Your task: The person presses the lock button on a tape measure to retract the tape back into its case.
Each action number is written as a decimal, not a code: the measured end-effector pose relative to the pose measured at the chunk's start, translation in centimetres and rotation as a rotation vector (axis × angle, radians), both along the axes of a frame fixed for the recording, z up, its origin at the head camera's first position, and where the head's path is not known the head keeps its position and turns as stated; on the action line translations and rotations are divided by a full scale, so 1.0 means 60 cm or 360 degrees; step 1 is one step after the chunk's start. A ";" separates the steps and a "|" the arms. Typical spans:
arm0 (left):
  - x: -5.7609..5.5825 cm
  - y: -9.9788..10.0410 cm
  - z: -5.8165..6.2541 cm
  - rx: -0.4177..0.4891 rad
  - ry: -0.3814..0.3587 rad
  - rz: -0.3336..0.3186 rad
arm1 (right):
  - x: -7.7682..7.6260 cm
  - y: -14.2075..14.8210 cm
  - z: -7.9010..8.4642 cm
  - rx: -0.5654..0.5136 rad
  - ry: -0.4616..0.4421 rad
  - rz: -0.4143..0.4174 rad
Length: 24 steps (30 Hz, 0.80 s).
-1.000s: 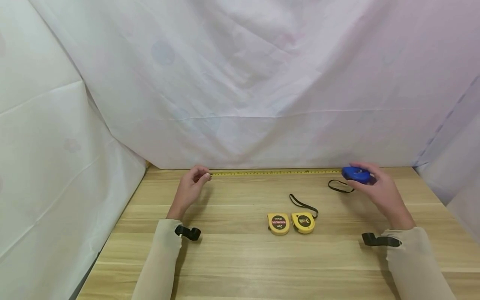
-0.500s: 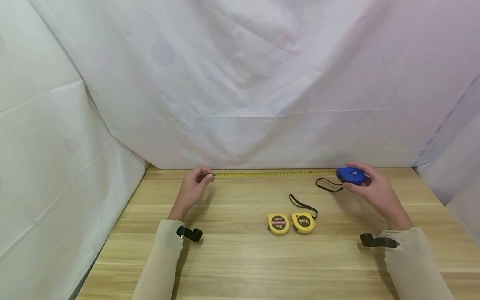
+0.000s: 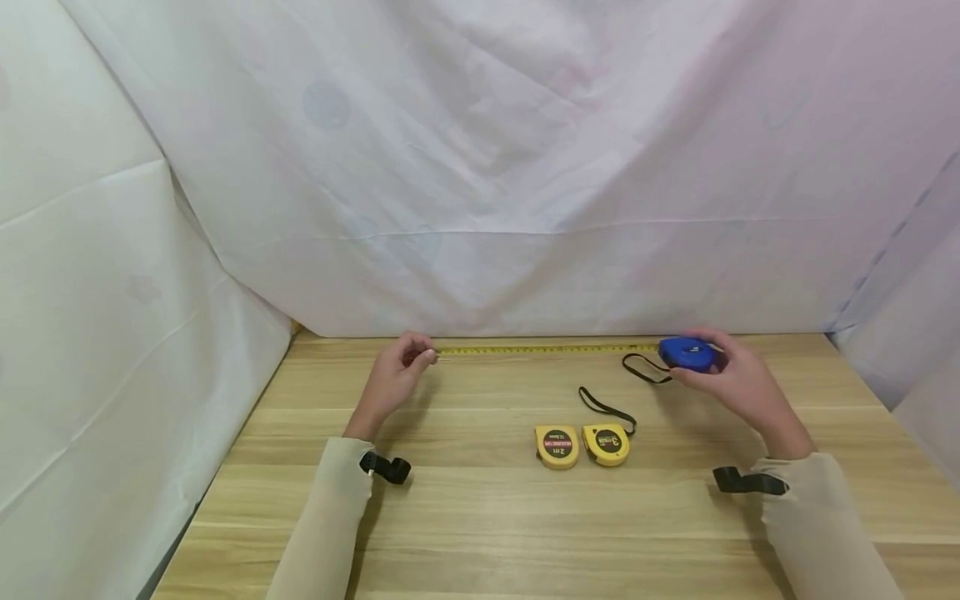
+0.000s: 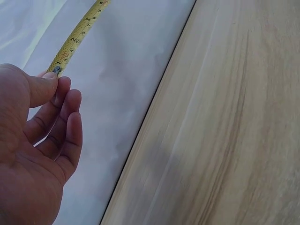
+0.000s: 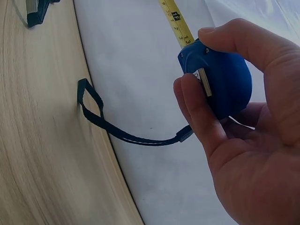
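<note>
My right hand (image 3: 738, 383) grips a blue tape measure (image 3: 686, 354) by its case near the back of the table, thumb and fingers on opposite sides. A black wrist strap (image 5: 133, 136) dangles from the case. From its mouth a yellow blade (image 3: 547, 349) runs straight across to my left hand (image 3: 393, 375). There, thumb and forefinger pinch the blade's end in the left wrist view, just behind a metal rivet (image 4: 56, 69). The other left fingers are loosely bent and hold nothing.
Two yellow tape measures lie side by side mid-table: a 2 m one (image 3: 557, 447) and a 3 m one (image 3: 606, 445) with a black strap (image 3: 607, 410). White cloth (image 3: 487, 167) hangs behind the wooden table (image 3: 480, 533).
My right hand and the blue tape measure have moved left; my left hand has shifted slightly right. The stretch of blade between them is shorter. The yellow tape measures stay put.
</note>
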State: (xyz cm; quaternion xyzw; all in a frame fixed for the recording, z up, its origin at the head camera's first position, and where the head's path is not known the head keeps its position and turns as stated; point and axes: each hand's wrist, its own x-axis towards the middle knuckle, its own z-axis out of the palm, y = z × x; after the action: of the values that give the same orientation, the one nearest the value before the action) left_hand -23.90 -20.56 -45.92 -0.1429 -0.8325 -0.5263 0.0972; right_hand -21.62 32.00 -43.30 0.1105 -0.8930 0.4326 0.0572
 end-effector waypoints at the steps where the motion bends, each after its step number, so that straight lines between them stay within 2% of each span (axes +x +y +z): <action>1: 0.000 0.001 0.000 -0.0002 0.0001 -0.0007 | 0.000 -0.002 0.001 0.0008 0.0009 0.0005; 8: 0.000 0.007 0.001 -0.0012 -0.0025 -0.0056 | 0.001 -0.016 0.006 0.0090 0.0053 0.0025; 17: -0.007 0.021 -0.001 -0.0050 0.0011 -0.0097 | -0.004 -0.038 0.008 0.0129 0.0097 0.0062; 24: -0.009 0.037 0.007 -0.0054 0.0013 -0.0144 | -0.009 -0.057 0.010 0.0133 0.0111 0.0093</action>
State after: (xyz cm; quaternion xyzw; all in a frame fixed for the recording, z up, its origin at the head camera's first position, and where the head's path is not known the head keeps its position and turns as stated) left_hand -24.44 -18.33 -45.48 -0.1842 -0.8337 -0.5153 0.0744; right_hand -22.14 28.59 -42.72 0.1537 -0.9041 0.3924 0.0710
